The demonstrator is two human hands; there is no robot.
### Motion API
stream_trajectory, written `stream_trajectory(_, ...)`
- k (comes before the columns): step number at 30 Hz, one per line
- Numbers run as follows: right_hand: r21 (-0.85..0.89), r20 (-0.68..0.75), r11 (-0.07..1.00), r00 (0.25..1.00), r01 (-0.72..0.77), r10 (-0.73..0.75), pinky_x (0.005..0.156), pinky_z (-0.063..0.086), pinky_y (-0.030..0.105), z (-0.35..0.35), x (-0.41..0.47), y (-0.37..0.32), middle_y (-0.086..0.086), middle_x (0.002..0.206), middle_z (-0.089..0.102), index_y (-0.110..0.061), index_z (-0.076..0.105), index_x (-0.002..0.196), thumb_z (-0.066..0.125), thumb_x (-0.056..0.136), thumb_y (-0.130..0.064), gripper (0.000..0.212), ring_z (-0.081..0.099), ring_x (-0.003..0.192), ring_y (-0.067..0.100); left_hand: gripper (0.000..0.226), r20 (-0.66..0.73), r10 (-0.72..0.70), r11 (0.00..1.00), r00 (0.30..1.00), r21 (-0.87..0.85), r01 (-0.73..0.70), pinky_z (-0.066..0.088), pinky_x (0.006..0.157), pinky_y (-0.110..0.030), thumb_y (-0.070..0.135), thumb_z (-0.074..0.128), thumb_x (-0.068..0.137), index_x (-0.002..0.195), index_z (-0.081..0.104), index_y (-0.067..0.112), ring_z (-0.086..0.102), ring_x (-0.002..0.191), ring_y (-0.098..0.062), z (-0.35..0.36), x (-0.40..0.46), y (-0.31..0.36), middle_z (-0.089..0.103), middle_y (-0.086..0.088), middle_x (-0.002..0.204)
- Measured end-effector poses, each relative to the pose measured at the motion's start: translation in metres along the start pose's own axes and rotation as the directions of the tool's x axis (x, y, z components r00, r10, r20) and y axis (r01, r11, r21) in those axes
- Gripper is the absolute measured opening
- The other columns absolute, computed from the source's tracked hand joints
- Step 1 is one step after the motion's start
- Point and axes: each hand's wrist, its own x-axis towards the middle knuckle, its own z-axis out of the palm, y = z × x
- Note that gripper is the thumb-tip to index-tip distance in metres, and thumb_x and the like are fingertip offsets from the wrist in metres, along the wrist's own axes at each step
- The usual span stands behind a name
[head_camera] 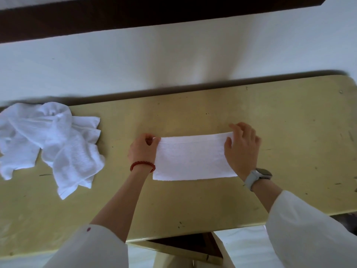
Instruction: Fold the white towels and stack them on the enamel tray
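Mid-surface, the folded white towel (193, 156) lay long axis left-right, between both hands: left hand (143, 149) pinched its far-left corner, right hand (242, 149) gripped its right end. Unfolded towel pile (50, 140) sat at left edge; no enamel tray visible.

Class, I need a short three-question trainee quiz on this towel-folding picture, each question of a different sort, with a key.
1. True or false: the left hand pinches a far corner of the folded white rectangular towel.
2. Where does the crumpled heap of white towels lie? A) on the yellow table's left end B) right of the folded towel C) on a tray
3. Fill in: the right hand wears a ____ on its wrist.

Key: 1 true; 2 A; 3 watch
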Motion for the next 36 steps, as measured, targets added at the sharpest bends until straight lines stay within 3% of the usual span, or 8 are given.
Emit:
stream_trajectory(3,-0.079,-0.011,0.954,0.957,0.289,-0.291,0.101,0.033,0.052,0.008,-0.015,-0.002,0.014,0.116,0.059,-0.008,0.058,0.110,0.038,0.082,-0.014,0.035,0.054,0.112,0.033,0.028,-0.086,0.150,0.979,0.985,0.151,-0.136,0.043,0.079,-0.033,0.028,0.055,0.087,0.111,0.058,0.014,0.056,0.097,-0.026,0.000,-0.006,-0.002,0.057,-0.006,0.110)
stream_trajectory(5,-0.075,0.064,0.907,0.909,0.415,-0.411,0.106,0.024,0.055,0.016,-0.025,-0.004,0.017,0.122,0.057,-0.006,0.055,0.115,0.036,0.082,-0.014,0.039,0.049,0.120,0.033,0.034,-0.143,0.481,0.855,0.865,0.292,-0.427,0.046,0.080,-0.037,0.024,0.046,0.085,0.112,0.059,0.008,0.057,0.100,-0.033,0.006,-0.017,-0.005,0.058,-0.014,0.112)
stream_trajectory(8,-0.097,0.203,0.868,0.863,0.487,-0.462,0.108,0.016,0.054,0.029,-0.036,-0.005,0.018,0.134,0.050,-0.007,0.044,0.127,0.033,0.084,-0.016,0.045,0.032,0.130,0.031,0.041,0.057,0.732,0.612,0.679,0.384,-0.691,0.046,0.092,-0.047,0.025,0.036,0.087,0.119,0.054,0.008,0.049,0.118,-0.033,0.032,-0.039,-0.011,0.057,-0.016,0.123)
stream_trajectory(14,-0.133,0.350,0.901,0.870,0.412,-0.346,0.112,0.009,0.048,0.029,-0.034,0.007,0.009,0.149,0.031,-0.025,0.026,0.143,0.025,0.093,-0.036,0.050,0.018,0.138,0.029,0.056,0.314,0.625,0.517,0.715,0.520,-0.680,0.003,0.113,-0.047,0.046,0.004,0.097,0.144,0.022,0.021,0.013,0.139,-0.029,0.057,-0.041,-0.037,0.018,-0.010,0.150)
stream_trajectory(23,-0.182,0.430,0.919,0.869,0.351,-0.246,0.101,0.029,0.062,0.008,-0.022,0.024,0.011,0.143,0.040,-0.019,0.035,0.139,0.024,0.092,-0.040,0.053,0.040,0.131,0.030,0.063,0.479,0.532,0.374,0.698,0.607,-0.701,0.016,0.105,-0.058,0.060,0.002,0.092,0.144,0.016,0.026,0.019,0.136,-0.029,0.017,-0.024,-0.059,0.032,-0.010,0.149)
stream_trajectory(26,-0.204,0.423,0.923,0.880,0.327,-0.218,0.095,0.038,0.056,-0.001,-0.043,0.019,0.013,0.135,0.047,-0.015,0.043,0.133,0.029,0.088,-0.041,0.054,0.043,0.120,0.033,0.064,0.485,0.514,0.328,0.708,0.651,-0.684,0.012,0.108,-0.061,0.064,0.003,0.090,0.145,0.005,0.032,0.010,0.140,-0.029,0.004,-0.012,-0.049,0.019,-0.009,0.154)
stream_trajectory(30,-0.202,0.370,0.913,0.890,0.356,-0.265,0.076,0.043,0.040,-0.013,-0.079,0.015,0.008,0.105,0.059,-0.012,0.056,0.118,0.032,0.085,-0.040,0.050,0.057,0.090,0.029,0.067,0.385,0.422,0.457,0.821,0.692,-0.559,-0.008,0.111,-0.056,0.057,0.028,0.092,0.145,-0.007,0.036,-0.011,0.143,-0.027,-0.015,0.008,-0.028,-0.008,-0.002,0.157)
stream_trajectory(36,0.026,0.302,0.903,0.858,0.429,-0.416,0.063,0.034,0.032,-0.022,-0.090,0.003,0.001,0.072,0.056,-0.015,0.063,0.079,0.036,0.087,-0.027,0.030,0.053,0.063,0.022,0.053,0.178,0.312,0.791,0.933,0.495,-0.359,0.015,0.111,-0.048,0.035,0.046,0.093,0.141,0.032,0.018,0.023,0.137,-0.028,-0.027,0.016,-0.012,0.028,-0.007,0.149)
